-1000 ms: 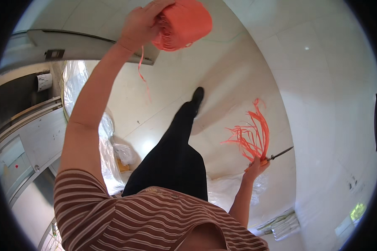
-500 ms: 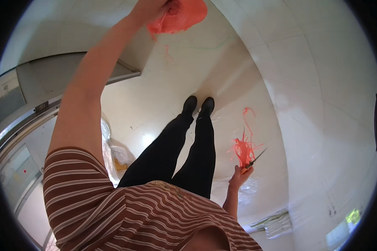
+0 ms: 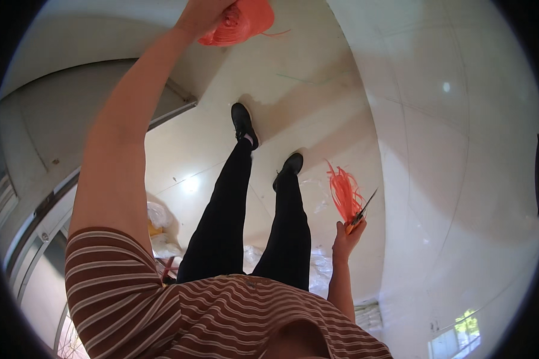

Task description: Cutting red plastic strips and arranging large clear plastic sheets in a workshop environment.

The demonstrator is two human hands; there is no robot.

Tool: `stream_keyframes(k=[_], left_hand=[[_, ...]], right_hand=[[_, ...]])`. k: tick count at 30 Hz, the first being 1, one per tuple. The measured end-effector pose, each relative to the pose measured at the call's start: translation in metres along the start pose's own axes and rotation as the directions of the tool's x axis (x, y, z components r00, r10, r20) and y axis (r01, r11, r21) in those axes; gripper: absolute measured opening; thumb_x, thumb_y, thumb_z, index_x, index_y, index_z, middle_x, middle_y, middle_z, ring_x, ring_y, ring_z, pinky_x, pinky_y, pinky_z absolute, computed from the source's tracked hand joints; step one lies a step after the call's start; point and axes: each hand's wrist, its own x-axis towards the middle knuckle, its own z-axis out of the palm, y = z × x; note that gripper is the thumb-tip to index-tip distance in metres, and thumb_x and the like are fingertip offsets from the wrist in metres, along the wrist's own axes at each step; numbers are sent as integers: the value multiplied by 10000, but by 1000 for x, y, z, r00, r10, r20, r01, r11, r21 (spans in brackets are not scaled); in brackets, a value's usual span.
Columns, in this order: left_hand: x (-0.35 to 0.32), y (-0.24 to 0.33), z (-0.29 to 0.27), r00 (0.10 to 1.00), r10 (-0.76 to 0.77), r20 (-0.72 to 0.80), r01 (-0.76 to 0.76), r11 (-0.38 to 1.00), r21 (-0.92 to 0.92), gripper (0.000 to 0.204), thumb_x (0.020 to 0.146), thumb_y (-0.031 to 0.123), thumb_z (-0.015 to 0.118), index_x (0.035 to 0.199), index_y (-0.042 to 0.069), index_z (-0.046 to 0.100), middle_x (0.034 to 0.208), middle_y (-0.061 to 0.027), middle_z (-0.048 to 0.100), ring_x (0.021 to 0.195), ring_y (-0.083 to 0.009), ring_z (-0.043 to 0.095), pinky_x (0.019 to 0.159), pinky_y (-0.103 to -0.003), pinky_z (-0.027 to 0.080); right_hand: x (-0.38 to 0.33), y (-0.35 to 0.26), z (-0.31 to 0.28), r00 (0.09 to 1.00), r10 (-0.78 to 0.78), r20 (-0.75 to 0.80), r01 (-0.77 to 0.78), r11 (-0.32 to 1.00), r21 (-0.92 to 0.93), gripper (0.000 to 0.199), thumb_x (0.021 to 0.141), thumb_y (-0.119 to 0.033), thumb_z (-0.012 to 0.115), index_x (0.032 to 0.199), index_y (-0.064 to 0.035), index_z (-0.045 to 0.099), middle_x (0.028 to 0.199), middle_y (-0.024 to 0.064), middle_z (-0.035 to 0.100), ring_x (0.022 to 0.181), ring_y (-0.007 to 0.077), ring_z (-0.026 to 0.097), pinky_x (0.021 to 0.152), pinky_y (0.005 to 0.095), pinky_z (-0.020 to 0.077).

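Observation:
High in the view, my left hand [image 3: 205,17] is closed on a thick roll of coral-red plastic twine [image 3: 248,23]. A loose strand sticks out from the roll's right side. Lower down on the right, my right hand [image 3: 348,238] is closed around a bunch of cut red plastic strands [image 3: 343,194] that fan upward. The same hand grips a pointed cutting tool [image 3: 365,206] with a dark blade and an orange handle. Whether it is scissors or a knife, I cannot tell. My hands are well apart.
A pale wall [image 3: 437,149] curves along the right. At left stands a grey metal-edged door or panel [image 3: 78,113]. Clear plastic bags [image 3: 161,236] lie on the tiled floor [image 3: 209,149] by my legs. A thin green strand [image 3: 302,78] lies ahead.
My left foot has stepped forward. The roll in my left hand has shifted left, and the strands in my right hand have swung up and slightly left. Both hands keep their hold.

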Motion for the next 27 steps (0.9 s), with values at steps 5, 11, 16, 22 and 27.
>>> stream_keyframes(k=[5, 11, 16, 22, 27], left_hand=[[-57, -40, 36, 874, -425, 237, 319, 869, 379, 484, 755, 107, 531, 1227, 168, 446, 1148, -55, 575, 939, -270, 563, 751, -373, 415], [-148, -90, 75, 775, -619, 129, 547, 758, 357, 378, 770, 104, 476, 1146, 134, 476, 1077, -78, 573, 818, -326, 588, 677, -441, 445], [-175, -116, 93, 642, -755, 132, 697, 647, 309, 347, 788, 112, 458, 1134, 115, 469, 1010, -111, 591, 837, -350, 574, 661, -450, 454], [-187, -135, 119, 806, -584, 97, 474, 735, 485, 311, 790, 119, 490, 1099, 128, 522, 1040, -103, 582, 795, -322, 596, 671, -416, 482], [-135, -135, 105, 705, -697, 133, 709, 681, -184, 404, 771, 115, 531, 1173, 97, 494, 1090, -108, 565, 990, -276, 547, 856, -445, 405]], right_hand=[[48, -75, 54, 998, -61, 5, 61, 997, -47, 445, 711, 45, 585, 1104, -48, 396, 907, 17, 417, 771, 103, 417, 702, 225, 386], [57, -151, 115, 990, -127, 62, 134, 981, -137, 476, 715, 32, 614, 1118, -52, 375, 949, 35, 410, 772, 109, 417, 698, 233, 385], [69, -194, 136, 916, -366, 165, 400, 867, -298, 429, 722, 39, 597, 1083, -34, 377, 974, 59, 403, 757, 132, 423, 676, 237, 377], [120, -198, 178, 800, -386, 460, 543, 792, -279, 394, 730, 25, 603, 1058, -26, 390, 965, 94, 397, 821, 171, 450, 701, 266, 391], [191, -212, 250, 724, -431, 538, 598, 781, -179, 473, 706, -14, 640, 1107, -35, 389, 899, 118, 515, 731, 212, 556, 634, 292, 458]])
